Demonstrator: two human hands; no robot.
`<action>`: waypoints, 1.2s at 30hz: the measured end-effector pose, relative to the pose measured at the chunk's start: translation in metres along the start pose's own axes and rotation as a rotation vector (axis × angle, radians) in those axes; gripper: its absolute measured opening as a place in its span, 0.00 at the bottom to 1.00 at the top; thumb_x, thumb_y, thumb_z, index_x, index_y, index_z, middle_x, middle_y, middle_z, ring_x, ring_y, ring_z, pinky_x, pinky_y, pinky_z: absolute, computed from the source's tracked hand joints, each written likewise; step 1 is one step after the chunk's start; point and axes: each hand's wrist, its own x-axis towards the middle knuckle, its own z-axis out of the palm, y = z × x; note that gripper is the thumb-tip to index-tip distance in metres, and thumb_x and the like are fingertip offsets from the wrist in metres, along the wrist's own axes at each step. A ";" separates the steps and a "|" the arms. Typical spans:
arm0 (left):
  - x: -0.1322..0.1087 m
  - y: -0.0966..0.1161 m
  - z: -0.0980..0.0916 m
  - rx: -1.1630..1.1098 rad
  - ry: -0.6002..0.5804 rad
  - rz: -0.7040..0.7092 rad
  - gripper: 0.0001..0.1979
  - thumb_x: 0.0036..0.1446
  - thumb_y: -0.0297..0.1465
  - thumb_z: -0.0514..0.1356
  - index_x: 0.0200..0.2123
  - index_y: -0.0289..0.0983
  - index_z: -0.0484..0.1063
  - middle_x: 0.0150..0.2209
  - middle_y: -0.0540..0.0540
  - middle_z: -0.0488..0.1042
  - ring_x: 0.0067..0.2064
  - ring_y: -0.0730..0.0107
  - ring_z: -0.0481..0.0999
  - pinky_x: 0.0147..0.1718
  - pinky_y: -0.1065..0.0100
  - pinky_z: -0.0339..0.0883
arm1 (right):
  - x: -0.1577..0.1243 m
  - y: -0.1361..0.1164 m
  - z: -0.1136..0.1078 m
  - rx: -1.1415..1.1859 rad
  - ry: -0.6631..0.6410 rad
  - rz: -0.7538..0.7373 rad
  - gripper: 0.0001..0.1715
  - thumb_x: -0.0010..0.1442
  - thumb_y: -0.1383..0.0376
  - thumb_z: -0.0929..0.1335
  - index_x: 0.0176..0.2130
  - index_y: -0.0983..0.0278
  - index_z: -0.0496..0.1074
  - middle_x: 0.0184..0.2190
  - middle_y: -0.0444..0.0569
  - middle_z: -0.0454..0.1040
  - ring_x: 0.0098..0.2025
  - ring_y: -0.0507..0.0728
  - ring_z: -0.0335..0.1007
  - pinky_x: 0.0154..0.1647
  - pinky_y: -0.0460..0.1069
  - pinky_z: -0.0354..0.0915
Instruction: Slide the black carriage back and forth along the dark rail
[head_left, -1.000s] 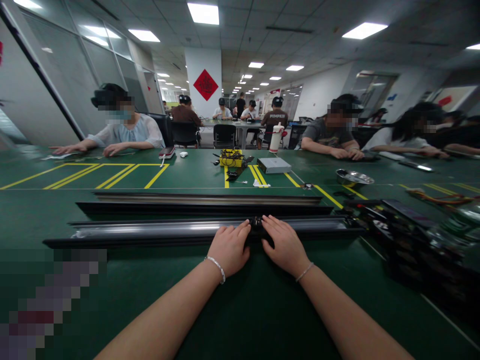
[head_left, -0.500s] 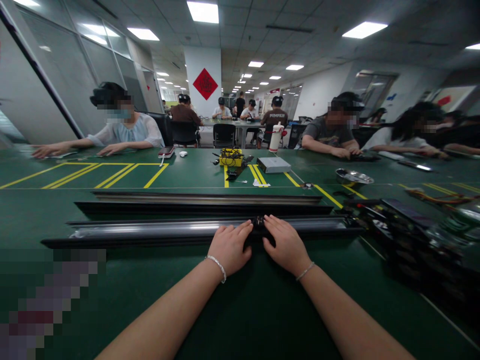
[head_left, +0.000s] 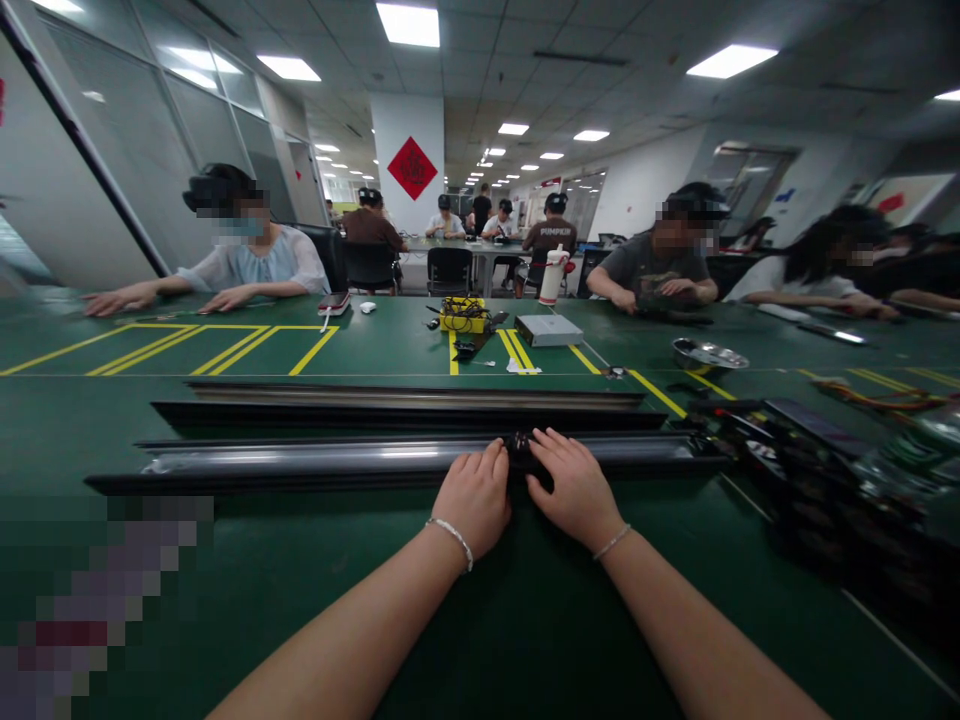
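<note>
A long dark rail with a shiny grey inner face (head_left: 322, 460) lies across the green table. At its middle-right sits a small black part (head_left: 517, 443), between my two hands. My left hand (head_left: 476, 495) is closed on the left side of this part, fingers together and thumb tucked out of sight. On the other side, my right hand (head_left: 574, 487) touches the part with its fingertips, its thumb curled toward it. Beyond the rail lies a second long black rail (head_left: 405, 412), parallel to it.
At the right are a dark cluster of equipment (head_left: 810, 490), a metal bowl (head_left: 709, 354) and a plastic bottle (head_left: 915, 445). Farther back stand a yellow basket with cables (head_left: 463, 315), a grey box (head_left: 549, 330) and a white bottle (head_left: 553, 277). Several people sit around.
My left hand has shifted slightly right, its fingers drawn closer together and its thumb now hidden. My right hand has hardly moved. The person at the back right has moved both hands leftward.
</note>
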 end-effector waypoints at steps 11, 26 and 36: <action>0.019 0.014 -0.001 -0.003 -0.046 -0.114 0.07 0.58 0.30 0.48 0.38 0.36 0.62 0.40 0.43 0.67 0.38 0.65 0.70 0.35 0.64 0.63 | 0.001 0.003 0.001 -0.006 0.013 -0.021 0.24 0.53 0.63 0.62 0.49 0.67 0.67 0.53 0.53 0.65 0.56 0.61 0.56 0.54 0.58 0.54; 0.013 0.004 0.009 0.030 0.048 -0.034 0.10 0.56 0.31 0.52 0.41 0.34 0.62 0.48 0.41 0.67 0.43 0.62 0.69 0.39 0.62 0.63 | 0.001 0.002 0.002 0.020 0.035 -0.023 0.24 0.52 0.63 0.62 0.49 0.67 0.68 0.53 0.53 0.65 0.56 0.61 0.57 0.54 0.58 0.55; 0.013 0.002 0.012 0.016 0.045 -0.033 0.12 0.56 0.31 0.52 0.43 0.34 0.61 0.50 0.41 0.66 0.45 0.62 0.68 0.42 0.62 0.62 | 0.001 0.001 0.002 0.039 0.036 -0.016 0.24 0.52 0.63 0.63 0.49 0.67 0.68 0.52 0.52 0.66 0.56 0.61 0.56 0.55 0.58 0.54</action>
